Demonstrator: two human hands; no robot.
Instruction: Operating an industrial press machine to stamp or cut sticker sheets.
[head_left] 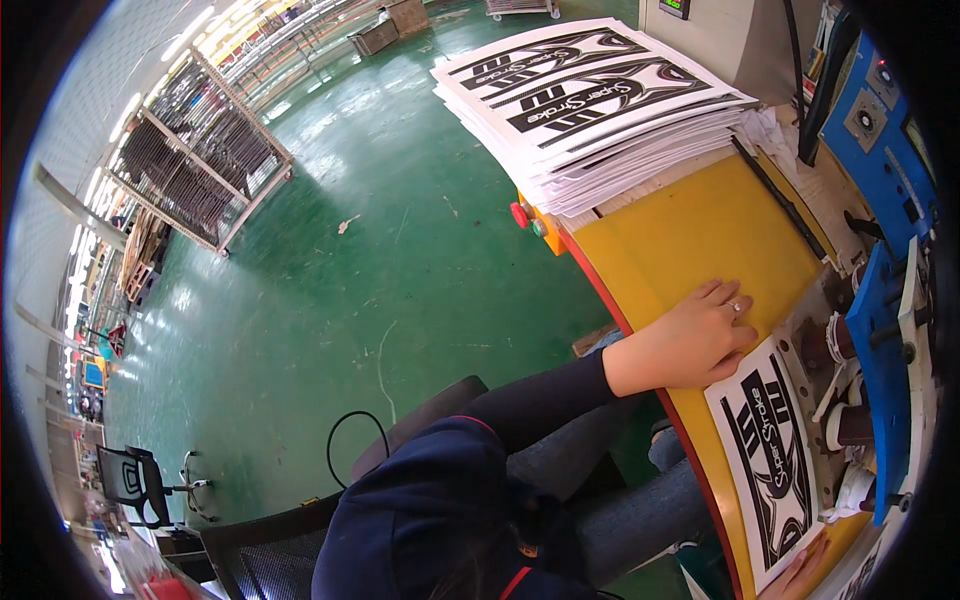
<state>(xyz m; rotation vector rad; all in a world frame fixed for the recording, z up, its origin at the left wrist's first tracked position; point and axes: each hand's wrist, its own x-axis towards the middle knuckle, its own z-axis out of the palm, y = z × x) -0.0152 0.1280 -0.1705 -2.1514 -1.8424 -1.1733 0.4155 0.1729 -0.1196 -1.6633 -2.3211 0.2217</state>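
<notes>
My left hand, with a ring on one finger, rests on the yellow tabletop. Its fingers are apart and slightly bent, and the thumb side lies by the upper end of a white sheet printed in black. At the opposite end of that sheet is my right hand, partly cut off by the picture's edge. The fingers that show there are stretched along the sheet's border. The sheet lies flat, close to the machine's metal parts.
A tall stack of similar printed sheets stands at the far end. Blue machine panels and dark rollers line the right side. A black bar lies on the table. Red and green buttons sit at its edge; a rack stands far left.
</notes>
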